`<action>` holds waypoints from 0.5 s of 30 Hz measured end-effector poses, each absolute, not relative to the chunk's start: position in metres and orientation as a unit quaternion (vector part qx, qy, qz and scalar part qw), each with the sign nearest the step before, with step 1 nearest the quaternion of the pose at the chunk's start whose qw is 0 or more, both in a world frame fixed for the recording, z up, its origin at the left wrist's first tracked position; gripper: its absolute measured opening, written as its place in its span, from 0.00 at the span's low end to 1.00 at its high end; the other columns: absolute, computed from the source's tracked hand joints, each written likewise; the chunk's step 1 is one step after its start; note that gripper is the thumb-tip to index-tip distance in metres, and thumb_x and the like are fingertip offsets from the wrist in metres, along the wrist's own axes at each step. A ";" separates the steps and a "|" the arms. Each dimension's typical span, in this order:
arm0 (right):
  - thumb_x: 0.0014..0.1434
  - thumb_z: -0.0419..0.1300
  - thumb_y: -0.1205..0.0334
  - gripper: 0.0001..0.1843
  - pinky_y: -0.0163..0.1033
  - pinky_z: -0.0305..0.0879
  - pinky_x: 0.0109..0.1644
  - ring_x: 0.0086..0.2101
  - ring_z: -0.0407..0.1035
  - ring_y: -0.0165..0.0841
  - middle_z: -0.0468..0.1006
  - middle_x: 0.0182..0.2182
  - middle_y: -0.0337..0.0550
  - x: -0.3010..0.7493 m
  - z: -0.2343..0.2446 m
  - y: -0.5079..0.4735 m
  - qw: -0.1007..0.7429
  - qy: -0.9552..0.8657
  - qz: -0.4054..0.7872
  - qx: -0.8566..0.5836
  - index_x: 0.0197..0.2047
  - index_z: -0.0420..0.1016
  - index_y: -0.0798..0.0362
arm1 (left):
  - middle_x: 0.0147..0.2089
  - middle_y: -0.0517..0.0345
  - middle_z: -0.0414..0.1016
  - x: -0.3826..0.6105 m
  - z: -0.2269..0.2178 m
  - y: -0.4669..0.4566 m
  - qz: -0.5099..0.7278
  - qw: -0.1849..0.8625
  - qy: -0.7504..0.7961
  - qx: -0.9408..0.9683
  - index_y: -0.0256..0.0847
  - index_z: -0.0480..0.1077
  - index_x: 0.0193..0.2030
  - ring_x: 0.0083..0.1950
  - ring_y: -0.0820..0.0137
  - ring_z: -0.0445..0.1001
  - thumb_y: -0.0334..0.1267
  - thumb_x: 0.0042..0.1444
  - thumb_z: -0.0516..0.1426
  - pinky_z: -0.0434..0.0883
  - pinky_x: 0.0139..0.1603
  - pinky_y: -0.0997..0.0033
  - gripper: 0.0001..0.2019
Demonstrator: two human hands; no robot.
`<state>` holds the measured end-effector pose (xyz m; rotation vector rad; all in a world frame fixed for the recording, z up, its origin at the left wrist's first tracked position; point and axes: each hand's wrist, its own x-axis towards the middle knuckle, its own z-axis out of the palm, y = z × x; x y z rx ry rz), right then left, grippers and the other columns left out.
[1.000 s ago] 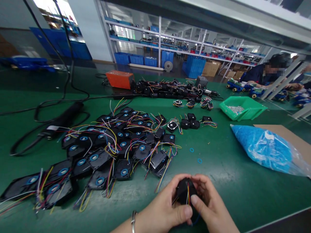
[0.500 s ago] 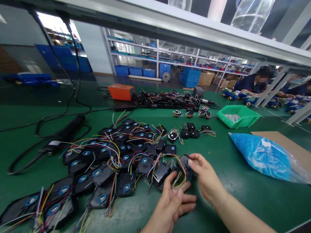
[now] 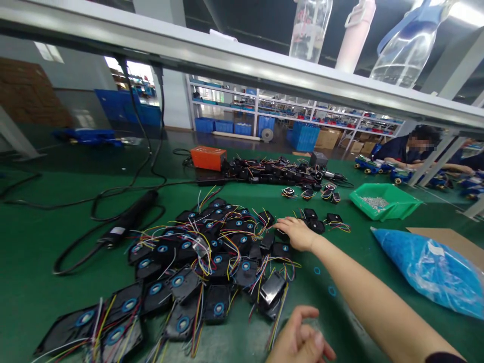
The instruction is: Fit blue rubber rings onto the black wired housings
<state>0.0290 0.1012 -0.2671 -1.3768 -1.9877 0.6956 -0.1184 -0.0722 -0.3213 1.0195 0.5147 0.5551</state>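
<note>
My right hand [image 3: 297, 233] reaches forward over the right side of a pile of black wired housings [image 3: 185, 285]. Its fingers curl down together on a black wired housing [image 3: 280, 233], mostly hidden beneath them. Near the front edge, my left hand [image 3: 300, 338] is loosely curled, fingers apart, with nothing visible in it. Just beyond it lies a housing with a silver plate [image 3: 273, 288], its coloured wires trailing. Many of the piled housings carry blue rings around a pale centre. Two loose blue rings, a nearer ring [image 3: 331, 291] and a farther ring [image 3: 316, 270], lie on the green table.
A blue-filled plastic bag [image 3: 427, 267] and green bin [image 3: 385, 201] stand right. A black corded tool [image 3: 130, 219] lies left. Behind are more wired parts [image 3: 272, 170] and an orange box [image 3: 207, 158]. Bottles stand on the overhead shelf [image 3: 242, 53]. A co-worker [image 3: 406, 146] sits back right.
My right hand has moved forward from the nearer wired housing to one farther back. My left hand has drawn toward the front edge. Blue rings now show on the table; the view has shifted.
</note>
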 end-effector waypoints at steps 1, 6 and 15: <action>0.39 0.54 0.85 0.25 0.54 0.38 0.59 0.52 0.56 0.42 0.73 0.45 0.40 0.032 -0.267 0.104 0.293 -0.761 0.254 -0.521 0.35 0.75 0.48 | 0.32 0.55 0.72 -0.118 -0.322 -0.072 0.260 0.805 0.240 0.476 0.40 0.55 0.48 0.26 0.74 0.69 0.63 0.45 0.56 0.58 0.27 0.76 0.33; 0.41 0.60 0.79 0.23 0.59 0.34 0.59 0.53 0.53 0.46 0.71 0.45 0.45 0.047 -0.253 0.087 0.301 -0.754 0.221 -0.540 0.41 0.70 0.50 | 0.33 0.55 0.71 -0.119 -0.323 -0.072 0.291 0.822 0.233 0.431 0.40 0.55 0.47 0.27 0.73 0.71 0.59 0.47 0.58 0.60 0.28 0.74 0.30; 0.47 0.67 0.59 0.29 0.45 0.62 0.49 0.48 0.64 0.40 0.65 0.51 0.47 0.061 -0.264 -0.072 0.454 -0.579 0.546 -0.401 0.49 0.55 0.46 | 0.50 0.47 0.66 -0.124 -0.282 -0.079 0.368 0.860 0.217 0.281 0.41 0.58 0.55 0.46 0.64 0.69 0.42 0.57 0.55 0.65 0.48 0.62 0.20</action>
